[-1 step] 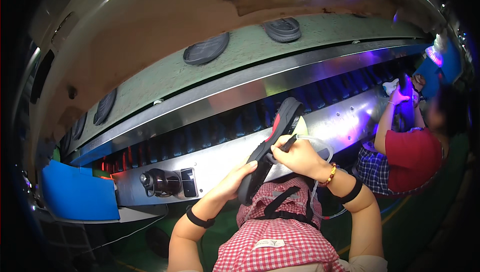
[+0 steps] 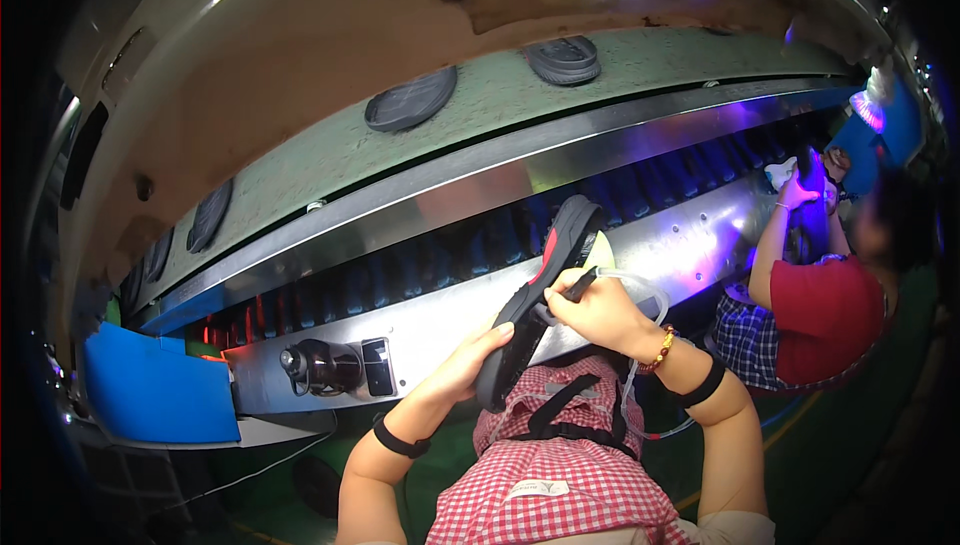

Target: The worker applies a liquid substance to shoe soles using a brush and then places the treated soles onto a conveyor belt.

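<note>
A black shoe (image 2: 528, 293) with a red patch on its side stands on a slant over the metal ledge, its upper end leaning right. My left hand (image 2: 468, 357) grips its lower part, thumb on the near side. Pinched in my right hand (image 2: 606, 317) is a black pen-shaped tool (image 2: 580, 285), held against the shoe's right side. A clear tube (image 2: 648, 283) curves from near the tool down past my wrist. Beside the tool, a pale yellow part (image 2: 601, 253) shows at the shoe's opening. The tool's tip is hidden by the shoe and fingers.
Grey soles (image 2: 412, 100) lie on a green belt (image 2: 320, 160) beyond a metal rail. Below the rail runs a row of dark slats or rollers. A dark bottle (image 2: 325, 367) and a phone (image 2: 377, 367) rest on the ledge (image 2: 420, 330). At right sits a co-worker (image 2: 825, 315) handling a shoe.
</note>
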